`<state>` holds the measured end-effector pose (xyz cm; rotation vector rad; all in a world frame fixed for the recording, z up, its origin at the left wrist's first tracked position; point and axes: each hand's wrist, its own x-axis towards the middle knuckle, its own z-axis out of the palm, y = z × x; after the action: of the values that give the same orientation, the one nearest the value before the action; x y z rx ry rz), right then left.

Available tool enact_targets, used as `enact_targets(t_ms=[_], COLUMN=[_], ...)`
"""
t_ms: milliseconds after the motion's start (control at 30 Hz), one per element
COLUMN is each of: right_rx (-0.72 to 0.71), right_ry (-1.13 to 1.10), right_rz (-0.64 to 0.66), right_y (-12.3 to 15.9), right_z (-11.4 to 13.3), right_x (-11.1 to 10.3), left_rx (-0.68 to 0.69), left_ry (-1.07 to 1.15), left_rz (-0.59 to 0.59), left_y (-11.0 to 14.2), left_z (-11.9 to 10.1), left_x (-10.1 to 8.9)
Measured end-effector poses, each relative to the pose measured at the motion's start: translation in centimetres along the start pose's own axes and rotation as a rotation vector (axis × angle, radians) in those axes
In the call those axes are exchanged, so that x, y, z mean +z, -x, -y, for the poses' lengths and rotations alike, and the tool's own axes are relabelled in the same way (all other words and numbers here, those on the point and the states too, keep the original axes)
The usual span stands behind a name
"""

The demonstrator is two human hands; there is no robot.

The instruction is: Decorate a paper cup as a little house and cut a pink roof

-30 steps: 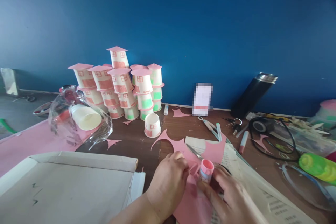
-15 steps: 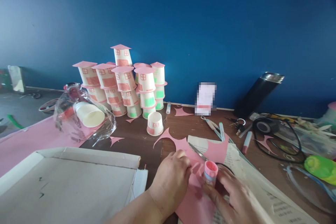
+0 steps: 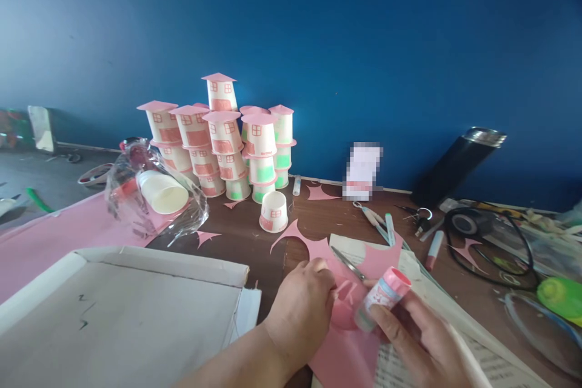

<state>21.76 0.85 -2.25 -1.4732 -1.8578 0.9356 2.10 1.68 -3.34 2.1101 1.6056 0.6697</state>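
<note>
My right hand (image 3: 421, 333) is closed around a glue stick (image 3: 382, 296) with a pink end and a printed label. The stick tilts, its lower end over a curled piece of pink paper (image 3: 346, 297). The fingers of my left hand (image 3: 302, 303) are closed at that paper's left edge, their tips partly hidden. Beneath both hands lies a larger pink sheet (image 3: 345, 357) on printed pages (image 3: 395, 364). Scissors (image 3: 349, 264) rest just behind, their handles covered by my right hand. A paper cup (image 3: 274, 212) with a drawn window stands upside down beyond my left hand.
Stacked paper cups with pink roofs (image 3: 225, 133) rise at the back. A white cardboard tray (image 3: 159, 315) lies left, near bagged cups (image 3: 162, 193). Pink scraps (image 3: 322, 193), a marker (image 3: 434, 250), keys (image 3: 422, 218) and a cable (image 3: 530, 248) are scattered right. A black flask (image 3: 454, 163) leans against the wall.
My right hand has tipped the glue stick from near upright, its pink end now leaning right and its lower end toward the paper. My left hand stays at the paper. The view has shifted slightly.
</note>
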Motion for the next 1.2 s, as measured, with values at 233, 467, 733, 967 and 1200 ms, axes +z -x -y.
enact_targets(t_ms=[233, 467, 733, 967, 1200], right_rx=[0.083, 0.176, 0.228, 0.219, 0.162], right_ry=[-0.202, -0.269, -0.111, -0.02, 0.124], right_rz=[-0.123, -0.137, -0.081, -0.123, -0.175], right_y=[0.3, -0.1, -1.2, -1.3, -1.4], right_z=[1.4, 1.9, 1.2, 0.9, 0.3], right_x=[0.1, 1.3, 2.1, 2.8, 2.6], left_rx=[0.011, -0.002, 0.008, 0.031, 0.038], left_ry=[-0.064, -0.058, -0.022, -0.012, -0.013], left_rz=[0.028, 0.061, 0.063, 0.029, 0.025], left_y=[-0.1, -0.2, -0.2, 0.0, -0.1], left_z=[-0.3, -0.5, -0.4, 0.1, 0.2], left_x=[-0.2, -0.6, -0.6, 0.0, 0.1])
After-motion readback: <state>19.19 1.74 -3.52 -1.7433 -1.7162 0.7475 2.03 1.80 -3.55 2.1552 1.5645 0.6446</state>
